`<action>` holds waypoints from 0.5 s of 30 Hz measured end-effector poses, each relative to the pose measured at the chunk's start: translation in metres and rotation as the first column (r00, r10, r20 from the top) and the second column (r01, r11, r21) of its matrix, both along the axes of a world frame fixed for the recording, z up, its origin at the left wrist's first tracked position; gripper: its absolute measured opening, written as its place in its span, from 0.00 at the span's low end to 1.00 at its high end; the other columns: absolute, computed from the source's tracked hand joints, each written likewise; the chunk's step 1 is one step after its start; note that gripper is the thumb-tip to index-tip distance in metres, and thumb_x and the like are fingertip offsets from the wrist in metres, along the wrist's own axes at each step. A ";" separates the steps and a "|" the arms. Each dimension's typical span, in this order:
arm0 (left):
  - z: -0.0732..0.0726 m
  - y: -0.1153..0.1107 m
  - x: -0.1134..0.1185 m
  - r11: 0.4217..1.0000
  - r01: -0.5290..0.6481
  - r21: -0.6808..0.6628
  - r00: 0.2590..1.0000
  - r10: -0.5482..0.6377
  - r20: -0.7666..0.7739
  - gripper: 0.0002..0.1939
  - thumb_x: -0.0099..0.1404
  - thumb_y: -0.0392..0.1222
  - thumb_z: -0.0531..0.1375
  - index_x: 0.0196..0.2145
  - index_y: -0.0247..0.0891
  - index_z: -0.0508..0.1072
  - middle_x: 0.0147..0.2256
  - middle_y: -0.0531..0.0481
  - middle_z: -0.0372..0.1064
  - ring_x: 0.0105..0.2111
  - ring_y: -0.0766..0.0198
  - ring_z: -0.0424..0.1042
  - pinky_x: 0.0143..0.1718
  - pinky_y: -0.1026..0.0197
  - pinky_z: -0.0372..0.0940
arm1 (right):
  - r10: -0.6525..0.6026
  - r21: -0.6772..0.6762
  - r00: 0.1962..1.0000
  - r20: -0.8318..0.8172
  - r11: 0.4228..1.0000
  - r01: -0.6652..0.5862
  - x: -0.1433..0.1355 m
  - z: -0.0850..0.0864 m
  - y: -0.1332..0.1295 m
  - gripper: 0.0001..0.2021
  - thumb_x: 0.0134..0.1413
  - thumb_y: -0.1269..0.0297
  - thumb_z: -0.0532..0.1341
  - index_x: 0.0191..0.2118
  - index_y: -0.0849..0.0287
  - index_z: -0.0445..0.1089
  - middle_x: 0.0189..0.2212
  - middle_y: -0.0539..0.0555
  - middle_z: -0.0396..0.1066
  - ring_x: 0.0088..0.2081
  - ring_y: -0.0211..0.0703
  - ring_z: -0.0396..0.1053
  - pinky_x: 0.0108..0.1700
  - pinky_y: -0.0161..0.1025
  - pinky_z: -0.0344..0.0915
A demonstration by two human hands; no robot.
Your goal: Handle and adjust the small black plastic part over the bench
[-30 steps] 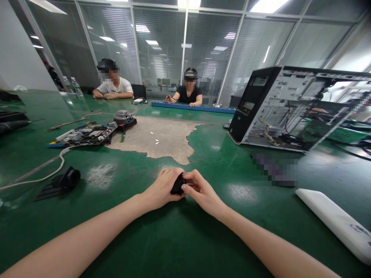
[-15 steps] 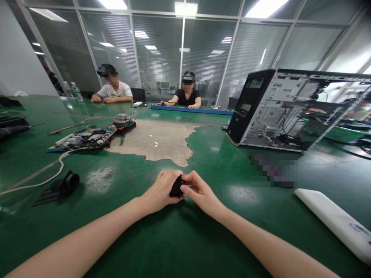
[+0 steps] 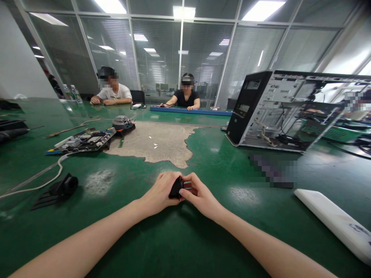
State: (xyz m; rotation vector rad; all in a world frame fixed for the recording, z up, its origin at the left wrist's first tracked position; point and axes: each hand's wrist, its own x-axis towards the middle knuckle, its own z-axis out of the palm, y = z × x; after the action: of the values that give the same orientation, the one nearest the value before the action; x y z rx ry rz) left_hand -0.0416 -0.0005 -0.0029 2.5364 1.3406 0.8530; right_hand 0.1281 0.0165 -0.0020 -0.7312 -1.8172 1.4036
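A small black part is held between my two hands, low over the green table. My left hand wraps round it from the left, with the back of the hand toward me. From the right, my right hand pinches its edge with thumb and fingertips. The fingers cover much of the part, so I cannot make out exactly what it is. To the left lies another black plastic piece with a round ring and flat prongs.
A circuit board with a fan cooler lies at left, near a white cable. An open computer case stands at right, with a white slab nearer me. Two people sit across the table behind a blue bar.
Both hands keep their hold on the black part with only a slight shift of the right fingers. The whole view has moved a little.
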 end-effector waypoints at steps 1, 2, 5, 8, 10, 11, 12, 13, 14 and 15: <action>0.000 0.000 0.000 1.000 0.001 -0.002 1.000 -0.001 -0.001 0.26 0.53 0.37 0.60 0.47 0.42 0.53 0.42 0.48 0.61 0.44 0.57 0.61 0.46 0.54 0.52 | 0.005 0.025 1.000 -0.009 1.000 -0.004 0.001 0.000 0.000 0.10 0.49 0.65 0.59 0.37 0.56 0.58 0.36 0.50 0.62 0.39 0.39 0.65 0.41 0.39 0.65; 0.000 0.000 0.000 1.000 0.003 -0.004 1.000 -0.003 -0.003 0.26 0.53 0.37 0.60 0.47 0.42 0.53 0.43 0.48 0.61 0.44 0.57 0.61 0.46 0.54 0.52 | 0.005 0.050 1.000 -0.020 0.999 -0.004 0.001 0.000 0.000 0.10 0.49 0.66 0.59 0.37 0.56 0.58 0.37 0.50 0.62 0.41 0.39 0.65 0.43 0.40 0.65; 0.000 0.000 0.000 1.000 -0.001 0.000 1.000 0.001 0.002 0.26 0.53 0.39 0.60 0.47 0.42 0.53 0.42 0.49 0.61 0.44 0.57 0.61 0.46 0.54 0.52 | -0.012 0.084 0.999 -0.046 0.996 0.016 0.000 -0.002 0.000 0.07 0.51 0.66 0.57 0.36 0.56 0.59 0.37 0.50 0.61 0.41 0.39 0.65 0.42 0.39 0.65; 0.000 0.001 0.001 1.000 -0.007 0.012 1.000 0.007 0.008 0.26 0.53 0.40 0.61 0.47 0.42 0.53 0.42 0.49 0.61 0.44 0.57 0.61 0.46 0.54 0.52 | -0.051 0.049 0.997 -0.051 0.997 0.054 -0.002 -0.003 0.002 0.06 0.51 0.64 0.57 0.34 0.56 0.58 0.34 0.49 0.60 0.38 0.38 0.65 0.36 0.36 0.66; -0.001 0.001 0.001 1.000 -0.007 0.013 1.000 0.007 0.005 0.26 0.53 0.39 0.61 0.47 0.42 0.54 0.42 0.49 0.61 0.43 0.58 0.61 0.45 0.55 0.52 | -0.076 0.008 0.997 -0.028 0.997 0.076 -0.004 -0.003 0.003 0.08 0.50 0.64 0.58 0.35 0.56 0.57 0.34 0.49 0.61 0.36 0.38 0.65 0.34 0.36 0.66; -0.001 0.001 0.001 1.000 -0.006 0.013 1.000 0.006 0.003 0.26 0.52 0.39 0.61 0.46 0.42 0.54 0.41 0.50 0.61 0.43 0.58 0.62 0.45 0.55 0.53 | -0.079 -0.009 0.997 -0.010 0.997 0.078 -0.004 -0.003 0.004 0.09 0.50 0.64 0.58 0.36 0.56 0.57 0.34 0.50 0.61 0.36 0.38 0.65 0.34 0.37 0.66; -0.001 0.001 0.001 1.000 -0.006 0.013 1.000 0.006 0.003 0.26 0.52 0.39 0.61 0.46 0.42 0.54 0.41 0.50 0.62 0.43 0.58 0.62 0.45 0.55 0.53 | -0.074 -0.019 0.997 0.008 0.997 0.074 -0.004 -0.003 0.004 0.09 0.50 0.64 0.58 0.38 0.56 0.57 0.35 0.51 0.62 0.36 0.38 0.65 0.35 0.38 0.66; -0.001 0.001 0.000 1.000 -0.003 0.013 1.000 0.003 0.003 0.26 0.52 0.38 0.61 0.46 0.42 0.54 0.41 0.50 0.62 0.43 0.58 0.62 0.45 0.55 0.53 | -0.061 -0.021 0.998 0.025 0.998 0.062 -0.004 -0.002 0.003 0.09 0.51 0.64 0.57 0.39 0.56 0.57 0.35 0.51 0.62 0.36 0.38 0.65 0.37 0.38 0.66; -0.001 0.000 0.000 1.000 0.001 0.013 1.000 -0.001 0.002 0.26 0.52 0.38 0.61 0.46 0.42 0.54 0.41 0.50 0.61 0.43 0.58 0.61 0.45 0.55 0.52 | -0.045 -0.015 0.998 0.038 0.999 0.045 -0.003 -0.002 0.002 0.09 0.52 0.64 0.56 0.39 0.56 0.58 0.35 0.51 0.63 0.36 0.38 0.66 0.37 0.39 0.66; -0.001 0.000 0.000 1.000 0.003 0.012 1.000 -0.003 0.000 0.26 0.52 0.38 0.61 0.47 0.42 0.54 0.42 0.49 0.61 0.43 0.58 0.61 0.46 0.55 0.52 | -0.028 0.001 0.998 0.047 1.000 0.028 -0.003 -0.002 0.002 0.09 0.52 0.64 0.56 0.39 0.56 0.58 0.34 0.51 0.63 0.37 0.38 0.66 0.38 0.39 0.66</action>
State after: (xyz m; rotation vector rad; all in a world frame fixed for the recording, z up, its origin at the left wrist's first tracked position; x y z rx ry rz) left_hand -0.0414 -0.0001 -0.0039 2.5467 1.3346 0.8638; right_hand 0.1255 0.0181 -0.0036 -0.7925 -1.8365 1.3782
